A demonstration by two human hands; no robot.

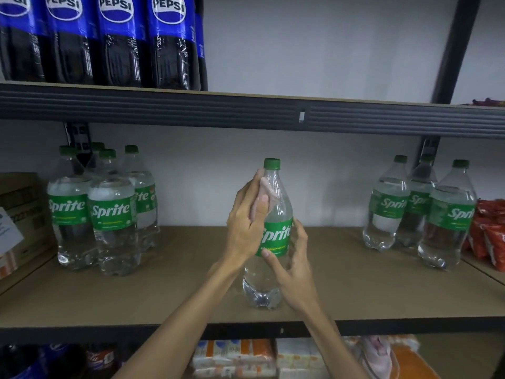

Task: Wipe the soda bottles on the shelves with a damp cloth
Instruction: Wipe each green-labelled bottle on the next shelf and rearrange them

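Observation:
A clear Sprite bottle [276, 234] with a green cap and green label stands upright in the middle of the brown shelf board [164, 296]. My left hand [246, 220] holds a pale pink cloth [266, 188] pinched under the thumb and pressed against the bottle's shoulder, just below the neck. Lower down, my right hand [292, 269] curls round the label area, with the thumb on the front and the fingers at the bottle's right side.
Several Sprite bottles [112, 214] are grouped at left and three Sprite bottles [418, 212] at right. Pepsi bottles [117, 42] fill the upper shelf's left. A cardboard box [19, 203] sits far left, red snack bags [489, 231] far right, packaged goods [235, 356] below.

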